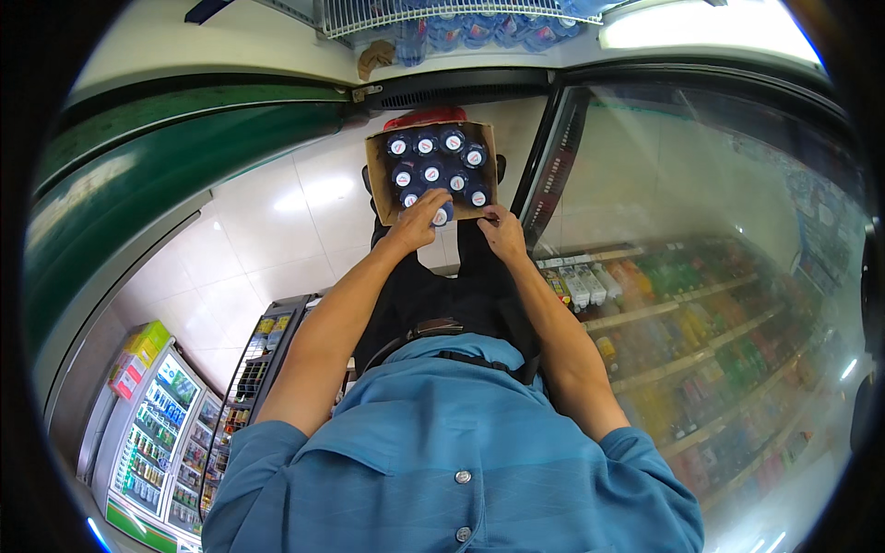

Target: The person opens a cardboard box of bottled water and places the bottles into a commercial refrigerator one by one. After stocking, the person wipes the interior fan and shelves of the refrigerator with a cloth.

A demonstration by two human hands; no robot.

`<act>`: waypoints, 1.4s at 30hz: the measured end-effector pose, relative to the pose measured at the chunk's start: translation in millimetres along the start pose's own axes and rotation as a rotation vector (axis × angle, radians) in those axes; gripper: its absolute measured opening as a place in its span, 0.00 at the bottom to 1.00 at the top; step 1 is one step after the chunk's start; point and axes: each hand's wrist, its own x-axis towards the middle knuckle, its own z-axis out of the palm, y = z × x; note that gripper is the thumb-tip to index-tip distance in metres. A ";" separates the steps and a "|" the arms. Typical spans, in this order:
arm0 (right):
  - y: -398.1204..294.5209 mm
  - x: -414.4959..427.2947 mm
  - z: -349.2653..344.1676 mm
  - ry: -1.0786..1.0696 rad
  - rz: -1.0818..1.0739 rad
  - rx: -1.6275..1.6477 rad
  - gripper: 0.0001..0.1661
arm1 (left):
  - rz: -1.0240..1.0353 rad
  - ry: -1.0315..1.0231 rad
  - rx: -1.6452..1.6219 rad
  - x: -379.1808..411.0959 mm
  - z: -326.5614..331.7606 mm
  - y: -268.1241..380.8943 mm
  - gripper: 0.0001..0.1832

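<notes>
An open cardboard box (376, 176) stands before me, holding several dark-looking bottles (431, 173) upright with white caps turned up to me. My left hand (418, 220) reaches over the box's near edge, its fingers around the top of a bottle (441, 216) at the near side. The lower part of that bottle is hidden by the hand and the box. At the box's near right corner, my right hand (503, 233) grips the cardboard rim between thumb and fingers.
Beyond the box, a cooler holds bottles (477, 31) by a white wire shelf (449, 14). Its glass door (677, 180) stands open on my right, reflecting drink shelves. A green panel (207, 152) curves along the left. A wire rack (252, 366) and lit refrigerators (155, 428) stand lower left.
</notes>
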 end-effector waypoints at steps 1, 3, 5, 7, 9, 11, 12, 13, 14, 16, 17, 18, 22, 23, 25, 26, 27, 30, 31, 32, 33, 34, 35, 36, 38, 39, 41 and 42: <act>-1.5 -0.5 -2.0 -0.008 -0.002 -0.001 0.22 | -0.027 0.020 0.003 -1.4 -0.9 -0.7 0.38; -6.0 -0.9 -7.9 -0.016 -0.008 -0.005 0.21 | -0.073 0.072 0.014 -7.0 -2.8 -1.3 0.37; -15.2 2.1 -14.2 -0.003 -0.029 0.003 0.20 | -0.020 0.165 0.038 -12.2 -12.1 5.4 0.33; -22.6 6.8 -21.0 0.035 -0.148 0.073 0.16 | -0.068 0.182 0.018 -13.2 -26.6 17.2 0.27; -63.7 14.8 -36.9 0.087 -0.205 0.135 0.15 | 0.047 0.363 -0.016 -5.9 -54.4 37.8 0.22; -112.7 23.2 -63.8 0.096 -0.323 0.151 0.15 | 0.031 0.420 -0.038 -1.0 -99.2 84.1 0.20; -146.0 21.6 -78.9 0.109 -0.354 0.230 0.15 | 0.068 0.439 -0.083 -0.3 -131.6 120.5 0.20; -184.0 21.8 -95.7 0.106 -0.382 0.309 0.15 | 0.098 0.453 -0.130 0.2 -165.7 158.1 0.19; -225.9 23.8 -116.4 0.115 -0.451 0.349 0.15 | 0.186 0.525 -0.099 -1.1 -200.5 199.4 0.18; -317.8 -13.4 -167.9 0.137 -0.564 0.327 0.14 | 0.353 0.638 -0.094 -17.9 -254.1 279.4 0.16; -352.8 -27.4 -187.9 0.160 -0.715 0.423 0.16 | 0.424 0.686 -0.126 -33.5 -277.5 323.7 0.16; -393.1 -45.4 -212.4 0.187 -0.824 0.393 0.16 | 0.503 0.748 -0.071 -45.0 -303.6 355.9 0.14; -508.4 -99.0 -299.4 0.316 -1.179 0.456 0.18 | 0.732 0.926 -0.060 -60.6 -375.5 459.1 0.12; -533.0 -109.6 -318.0 0.390 -1.249 0.408 0.18 | 0.868 0.995 0.034 -54.5 -393.0 471.0 0.13; -576.0 -120.8 -349.5 0.550 -1.323 0.422 0.18 | 0.966 1.015 0.036 -53.1 -419.8 511.2 0.14; -591.9 -123.5 -368.7 0.640 -1.346 0.431 0.19 | 0.980 0.965 -0.038 -46.3 -428.0 534.9 0.15; -606.7 -128.4 -390.8 0.728 -1.368 0.445 0.19 | 0.988 0.911 -0.105 -40.0 -435.3 561.5 0.16; -657.4 -121.5 -440.0 0.874 -1.341 0.316 0.28 | 1.016 0.885 -0.198 -8.6 -481.7 607.0 0.20; -673.7 -114.1 -452.4 0.957 -1.342 0.243 0.32 | 0.979 0.956 -0.168 5.6 -497.6 617.9 0.23; -687.9 -108.2 -461.2 1.036 -1.345 0.172 0.36 | 0.941 1.031 -0.137 18.7 -513.5 627.4 0.27; -700.4 -100.9 -465.5 1.068 -1.310 0.114 0.39 | 0.897 1.078 -0.125 32.8 -531.4 633.2 0.30; -710.9 -93.8 -468.2 1.100 -1.271 0.057 0.43 | 0.851 1.121 -0.114 47.0 -548.9 637.8 0.32; -718.3 -86.3 -470.5 1.133 -1.229 0.001 0.46 | 0.804 1.162 -0.103 59.2 -563.5 642.3 0.34; -721.2 -78.3 -475.1 1.121 -1.205 -0.032 0.51 | 0.742 1.125 -0.093 73.0 -574.8 648.1 0.36; -727.7 -77.3 -466.2 1.108 -1.132 -0.086 0.51 | 0.604 1.070 -0.065 85.8 -592.9 651.3 0.39; -729.9 -77.7 -463.7 1.107 -1.089 -0.114 0.51 | 0.601 1.104 -0.039 90.9 -595.9 652.1 0.40; -734.9 -81.3 -461.4 1.106 -1.075 -0.121 0.52 | 0.595 1.175 0.016 98.1 -602.0 651.8 0.41; -734.1 -81.2 -463.5 1.113 -1.057 -0.126 0.52 | 0.557 1.184 0.018 99.9 -597.1 657.7 0.41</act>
